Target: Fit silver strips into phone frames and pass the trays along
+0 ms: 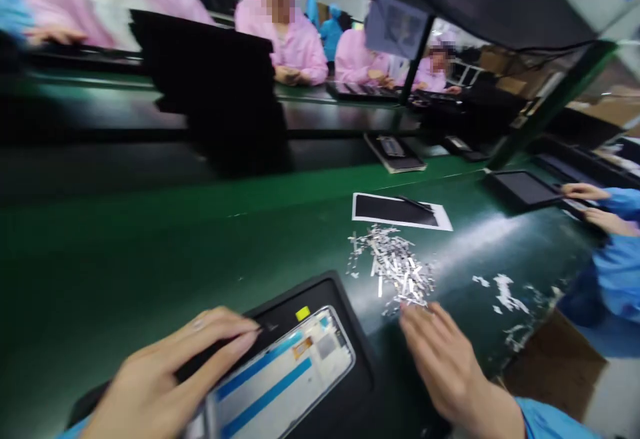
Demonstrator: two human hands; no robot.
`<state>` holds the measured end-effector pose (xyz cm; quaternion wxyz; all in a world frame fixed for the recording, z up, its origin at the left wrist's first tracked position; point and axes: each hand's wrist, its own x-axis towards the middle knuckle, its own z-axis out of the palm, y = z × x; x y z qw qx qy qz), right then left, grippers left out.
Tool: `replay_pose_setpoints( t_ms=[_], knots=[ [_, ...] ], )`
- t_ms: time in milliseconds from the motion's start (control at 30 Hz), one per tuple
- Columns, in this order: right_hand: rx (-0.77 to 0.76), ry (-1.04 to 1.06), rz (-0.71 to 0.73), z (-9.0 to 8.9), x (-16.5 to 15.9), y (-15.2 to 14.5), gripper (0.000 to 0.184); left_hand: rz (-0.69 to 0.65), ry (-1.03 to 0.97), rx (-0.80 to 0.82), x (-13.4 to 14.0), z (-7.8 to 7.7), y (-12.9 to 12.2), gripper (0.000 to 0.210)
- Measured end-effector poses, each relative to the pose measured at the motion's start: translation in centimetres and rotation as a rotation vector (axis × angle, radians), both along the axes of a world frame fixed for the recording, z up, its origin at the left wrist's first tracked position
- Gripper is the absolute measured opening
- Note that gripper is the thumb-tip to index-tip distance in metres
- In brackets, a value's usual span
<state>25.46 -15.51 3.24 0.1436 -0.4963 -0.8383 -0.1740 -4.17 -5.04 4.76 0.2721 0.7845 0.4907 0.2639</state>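
My left hand (pixel 170 366) reaches over the left side of a black tray (pixel 350 332), its fingers stretched out above a phone frame (pixel 280 379). The frame lies tilted in the tray and shows a pale inside with blue strips and an orange flex piece. A small yellow tab (pixel 303 313) is beside it on the tray. My right hand (pixel 445 366) is right of the tray, fingers stretched out, fingertips at the near edge of a pile of small silvery strips (pixel 400 266). Its thumb is hidden.
Behind the pile lies a white-edged black sheet (pixel 395 211) with a thin dark tool (pixel 417 204). White scraps (pixel 507 292) lie to the right. A co-worker's hands (pixel 595 206) are beside another tray (pixel 525 189). A green post (pixel 550 106) stands at the bench's back right.
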Motion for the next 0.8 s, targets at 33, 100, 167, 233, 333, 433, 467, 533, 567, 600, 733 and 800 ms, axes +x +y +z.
replay_pose_setpoints(
  t_ms=[33,100,167,233,333,433,467,533,567,600,733,800],
  knots=[
    [-0.054,0.003,0.121,0.3,-1.6,0.0,0.036,-0.018,-0.033,-0.040,0.3,0.8,-0.2,0.027],
    [-0.063,0.016,0.221,0.3,-4.0,0.0,0.033,-0.067,-0.038,-0.037,1.2,2.1,-0.1,0.026],
    [-0.041,0.052,0.189,-0.1,-5.5,0.1,0.029,-0.082,-0.004,-0.013,2.0,2.7,0.3,0.025],
    [-0.014,0.087,0.150,-0.7,-6.3,0.1,0.030,-0.083,0.043,-0.003,2.4,2.7,0.5,0.024],
    [0.088,0.109,0.181,-1.2,-6.7,0.1,0.040,-0.119,0.112,-0.027,2.7,2.0,0.1,0.024],
    [0.133,0.102,0.215,-0.8,-7.0,0.2,0.039,-0.159,0.148,-0.047,3.3,1.1,-0.5,0.024],
    [0.123,0.103,0.210,-0.6,-7.0,0.4,0.037,-0.168,0.156,-0.041,3.5,0.8,-0.6,0.023],
    [0.087,0.116,0.183,-0.1,-7.2,0.8,0.030,-0.181,0.174,-0.014,3.9,0.4,-0.9,0.023],
    [0.063,0.124,0.169,0.0,-7.2,1.0,0.027,-0.185,0.185,-0.002,4.0,0.3,-1.0,0.024],
    [0.042,0.136,0.164,0.0,-7.4,1.3,0.024,-0.191,0.194,0.006,4.0,0.1,-1.1,0.024],
    [-0.002,0.203,0.128,-0.4,-8.3,2.1,0.020,-0.196,0.201,0.037,3.8,-0.4,-1.2,0.024],
    [-0.002,0.204,0.122,-0.6,-8.8,2.4,0.022,-0.190,0.201,0.072,3.8,-0.5,-1.3,0.025]
  ],
)
